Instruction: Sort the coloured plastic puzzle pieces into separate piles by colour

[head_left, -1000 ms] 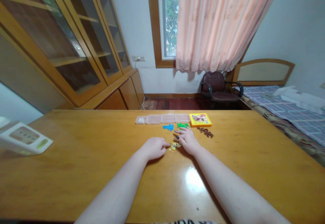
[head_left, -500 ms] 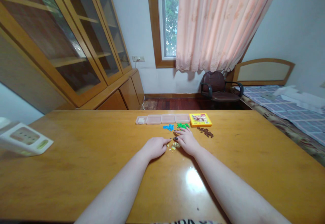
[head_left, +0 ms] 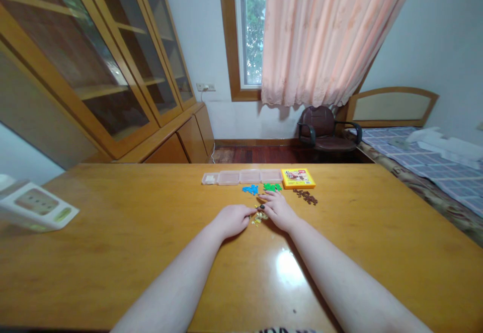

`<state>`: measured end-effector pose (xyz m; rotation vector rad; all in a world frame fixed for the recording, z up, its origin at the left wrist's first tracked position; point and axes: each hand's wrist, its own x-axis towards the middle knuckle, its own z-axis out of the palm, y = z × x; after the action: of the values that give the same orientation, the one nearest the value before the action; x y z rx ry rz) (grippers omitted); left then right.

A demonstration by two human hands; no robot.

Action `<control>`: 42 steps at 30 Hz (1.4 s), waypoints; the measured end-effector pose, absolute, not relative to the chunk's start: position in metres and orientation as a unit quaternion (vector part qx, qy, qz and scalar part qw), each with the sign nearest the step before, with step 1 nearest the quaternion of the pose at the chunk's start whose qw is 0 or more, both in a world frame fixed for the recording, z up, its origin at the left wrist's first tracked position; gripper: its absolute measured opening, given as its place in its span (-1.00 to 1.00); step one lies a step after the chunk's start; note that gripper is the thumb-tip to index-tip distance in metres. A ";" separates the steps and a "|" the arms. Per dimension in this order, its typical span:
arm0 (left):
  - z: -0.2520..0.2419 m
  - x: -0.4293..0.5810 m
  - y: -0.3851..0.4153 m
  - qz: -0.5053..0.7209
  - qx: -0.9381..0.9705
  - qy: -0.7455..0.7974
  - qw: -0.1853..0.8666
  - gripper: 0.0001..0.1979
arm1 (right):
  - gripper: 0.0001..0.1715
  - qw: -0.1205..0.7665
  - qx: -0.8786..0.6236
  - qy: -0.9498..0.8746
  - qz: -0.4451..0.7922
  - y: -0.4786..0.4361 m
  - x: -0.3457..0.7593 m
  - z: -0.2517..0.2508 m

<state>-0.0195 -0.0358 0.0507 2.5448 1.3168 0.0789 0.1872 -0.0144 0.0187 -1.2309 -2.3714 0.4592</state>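
On the wooden table, a small pile of pale and yellow pieces (head_left: 258,218) lies between my two hands. My left hand (head_left: 234,220) rests at its left, index finger stretched to the pile's far edge and the other fingers curled under. My right hand (head_left: 278,209) is at the right with its fingers spread, thumb and fingertips by the same edge. A tiny yellow piece shows between the fingertips; whether either hand grips it is unclear. Beyond are a blue pile (head_left: 250,189), a green pile (head_left: 272,187) near my right fingertips, and a brown pile (head_left: 306,197).
Clear shallow trays (head_left: 229,177) stand in a row behind the piles, beside a yellow box (head_left: 298,178). A white container (head_left: 39,206) stands at the table's left. Past the table are a chair (head_left: 320,127), a bed and a glass-door cabinet.
My left index fingertip has moved slightly right, closer to my right thumb. My right hand has shifted very little. A tiny yellow piece now shows between the fingertips.
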 end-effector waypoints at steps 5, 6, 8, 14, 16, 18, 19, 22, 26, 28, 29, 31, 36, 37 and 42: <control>0.054 -0.018 -0.039 0.000 0.893 0.432 0.129 -0.58 | -0.58 0.227 -0.479 -0.835 0.146 -0.013 0.188 0.020; 0.054 -0.018 -0.039 -0.004 0.893 0.431 0.127 -0.58 | -0.58 0.227 -0.484 -0.833 0.145 -0.013 0.188 0.021; 0.054 -0.019 -0.038 -0.005 0.893 0.433 0.123 -0.58 | -0.57 0.220 -0.486 -0.832 0.150 -0.014 0.188 0.022; 0.050 -0.024 -0.034 0.005 0.880 0.461 0.118 -0.58 | -0.53 0.186 -0.481 -0.839 0.175 -0.016 0.185 0.020; 0.049 -0.025 -0.034 0.017 0.876 0.467 0.120 -0.58 | -0.52 0.207 -0.496 -0.828 0.162 -0.015 0.186 0.019; 0.049 -0.025 -0.034 0.030 0.876 0.465 0.122 -0.57 | -0.53 0.235 -0.511 -0.813 0.148 -0.012 0.189 0.017; 0.049 -0.024 -0.034 0.033 0.880 0.458 0.123 -0.57 | -0.53 0.251 -0.515 -0.807 0.143 -0.011 0.190 0.017; 0.053 -0.023 -0.036 0.031 0.899 0.421 0.121 -0.59 | -0.55 0.294 -0.495 -0.805 0.142 -0.008 0.192 0.014; 0.057 -0.023 -0.039 0.030 0.921 0.372 0.114 -0.64 | -0.55 0.323 -0.437 -0.826 0.151 -0.008 0.191 0.010; 0.059 -0.023 -0.039 0.031 0.925 0.361 0.115 -0.65 | -0.54 0.327 -0.425 -0.830 0.152 -0.008 0.191 0.008; 0.059 -0.024 -0.040 0.030 0.926 0.358 0.116 -0.65 | -0.54 0.329 -0.423 -0.830 0.153 -0.007 0.191 0.008; 0.060 -0.024 -0.040 0.026 0.928 0.353 0.117 -0.66 | -0.54 0.331 -0.423 -0.829 0.154 -0.007 0.192 0.008; 0.062 -0.022 -0.042 0.021 0.931 0.343 0.123 -0.67 | -0.54 0.336 -0.421 -0.828 0.154 -0.008 0.192 0.009; 0.062 -0.022 -0.041 0.024 0.931 0.345 0.120 -0.66 | -0.54 0.339 -0.419 -0.828 0.153 -0.008 0.192 0.010; 0.059 -0.024 -0.040 0.029 0.924 0.367 0.105 -0.64 | -0.53 0.355 -0.414 -0.824 0.155 -0.009 0.191 0.009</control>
<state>-0.0239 -0.0398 0.0588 2.7217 1.0826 0.0846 0.1914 -0.0086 0.0093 -1.0694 -2.1298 0.3996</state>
